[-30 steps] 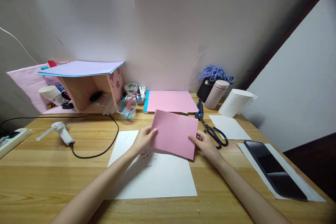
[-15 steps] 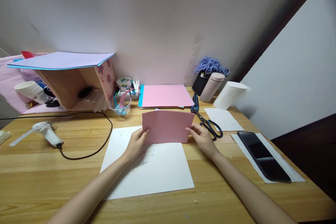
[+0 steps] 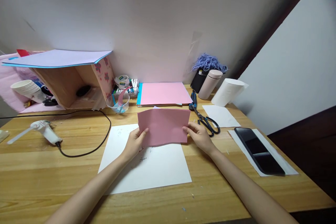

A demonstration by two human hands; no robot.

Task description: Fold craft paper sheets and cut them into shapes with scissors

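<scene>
A pink sheet of paper (image 3: 164, 126) is held up by its two side edges over the table, slightly curved. My left hand (image 3: 135, 143) pinches its left edge, thumb in front and fingers behind. At the right edge, my right hand (image 3: 199, 135) grips it the same way. Under the sheet lies a large white paper (image 3: 162, 168) with small coloured marks, partly covered by the pink sheet and my left forearm. Just beyond my right hand are black-handled scissors (image 3: 210, 126).
Behind stands a stack of pink paper (image 3: 165, 92). A white glue gun (image 3: 47, 133) with a black cord, a clear plastic cup (image 3: 118, 105) and an open box (image 3: 76, 84) are on the left. On the right are a phone (image 3: 259, 152), a tumbler (image 3: 210, 84) and a paper roll (image 3: 227, 92).
The pink sheet has shifted slightly left relative to the white paper and now bends a little more. Both hands keep their hold on it. The whole view has moved slightly.
</scene>
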